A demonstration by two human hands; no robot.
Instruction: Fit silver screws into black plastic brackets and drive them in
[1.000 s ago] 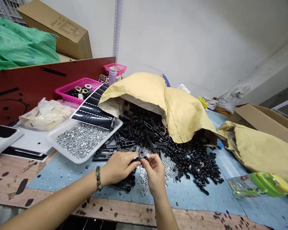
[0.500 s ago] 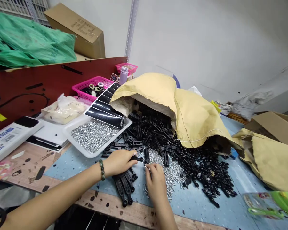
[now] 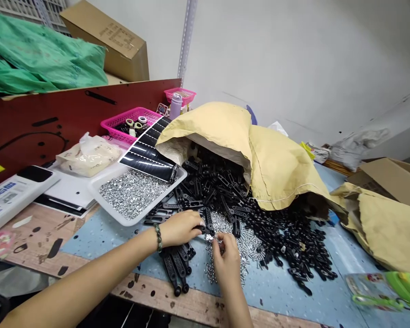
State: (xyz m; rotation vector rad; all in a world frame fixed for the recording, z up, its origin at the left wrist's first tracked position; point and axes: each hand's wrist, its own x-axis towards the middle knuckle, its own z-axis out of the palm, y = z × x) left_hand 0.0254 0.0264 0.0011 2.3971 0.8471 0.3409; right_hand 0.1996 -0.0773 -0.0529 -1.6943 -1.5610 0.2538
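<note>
Head view: left hand (image 3: 179,229), fingers curled in, tips pinching a black plastic bar (image 3: 201,229); right hand (image 3: 226,264) just beside it, thumb and fingertips pressed together on a tiny silver piece (image 3: 211,237), both above loose silver screws (image 3: 249,246) on a blue mat (image 3: 294,291), below a spilled yellow paper sack (image 3: 283,173).

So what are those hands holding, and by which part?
The left hand grips one end of a black plastic link; the right hand pinches a tiny silver piece between its fingertips.
</note>
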